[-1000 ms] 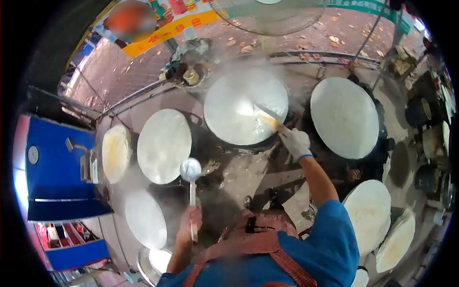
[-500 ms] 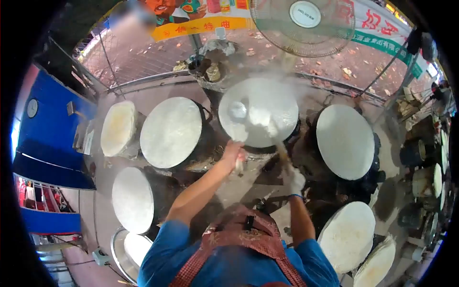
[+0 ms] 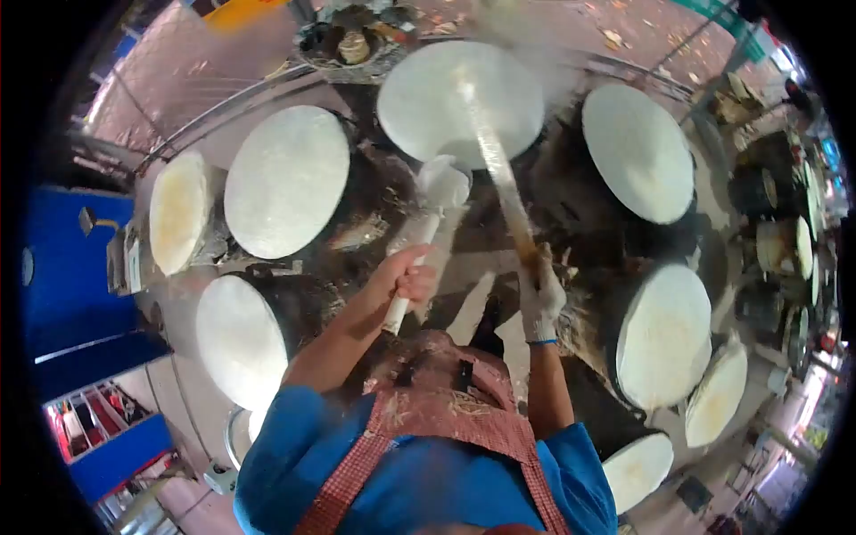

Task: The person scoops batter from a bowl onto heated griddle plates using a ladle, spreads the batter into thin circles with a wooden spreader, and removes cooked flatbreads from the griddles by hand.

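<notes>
Past the hands, a dirt yard (image 3: 571, 18) strewn with leaves lies behind a low rail, and a blue panel (image 3: 71, 259) stands far off to the left hand's side. White discs ring the grips: the left disc (image 3: 287, 183) and the lower left disc (image 3: 241, 343) lie beyond and beside the left hand, the right disc (image 3: 637, 152) and the lower right disc (image 3: 664, 339) on the right hand's outer side. Ahead of both grips, the central disc (image 3: 428, 107) lies under the far part of the long-handled tool (image 3: 499, 174); whether they touch cannot be told.

The bare left hand (image 3: 412, 275) is closed round the handle of the ladle (image 3: 443, 183), whose bowl appears ahead of the grip, by the central disc's near edge. The gloved right hand (image 3: 542, 299) is wrapped round the tool's near end.
</notes>
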Demonstrator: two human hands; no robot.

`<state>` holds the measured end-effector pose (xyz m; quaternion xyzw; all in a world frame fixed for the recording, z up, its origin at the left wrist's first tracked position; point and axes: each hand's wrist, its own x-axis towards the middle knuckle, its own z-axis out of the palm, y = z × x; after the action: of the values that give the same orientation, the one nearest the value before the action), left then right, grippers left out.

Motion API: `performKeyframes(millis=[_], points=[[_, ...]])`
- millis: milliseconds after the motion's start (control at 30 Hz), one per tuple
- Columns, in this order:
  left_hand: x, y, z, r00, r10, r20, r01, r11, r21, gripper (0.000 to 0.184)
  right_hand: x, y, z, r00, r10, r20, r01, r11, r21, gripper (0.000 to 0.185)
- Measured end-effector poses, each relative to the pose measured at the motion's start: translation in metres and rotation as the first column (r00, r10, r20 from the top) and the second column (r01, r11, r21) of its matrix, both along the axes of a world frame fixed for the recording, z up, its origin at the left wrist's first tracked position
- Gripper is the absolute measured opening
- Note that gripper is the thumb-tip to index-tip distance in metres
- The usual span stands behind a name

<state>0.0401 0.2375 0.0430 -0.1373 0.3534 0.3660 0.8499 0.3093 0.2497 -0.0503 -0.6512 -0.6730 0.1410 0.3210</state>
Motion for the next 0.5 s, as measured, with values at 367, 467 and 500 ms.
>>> performKeyframes(millis=[367,467,500], points=[[0.071,-0.101,-0.016,0.960,-0.159,0.228,0.176,0.983,-0.055,0.037,0.142,-0.219,0.037,0.682,-0.580,-0.445,0.321,0.785,-0.530,0.036],[0.105,-0.125,-0.039,0.924,-0.218,0.315,0.260,0.961,-0.098,0.037,0.220,-0.319,0.002,0.499,-0.832,-0.244,0.738,0.555,-0.383,0.036],[0.115,-0.130,-0.044,0.913,-0.247,0.326,0.292,0.951,-0.098,0.036,0.228,-0.336,0.039,0.259,-0.889,-0.379,0.760,0.429,-0.488,0.038]])
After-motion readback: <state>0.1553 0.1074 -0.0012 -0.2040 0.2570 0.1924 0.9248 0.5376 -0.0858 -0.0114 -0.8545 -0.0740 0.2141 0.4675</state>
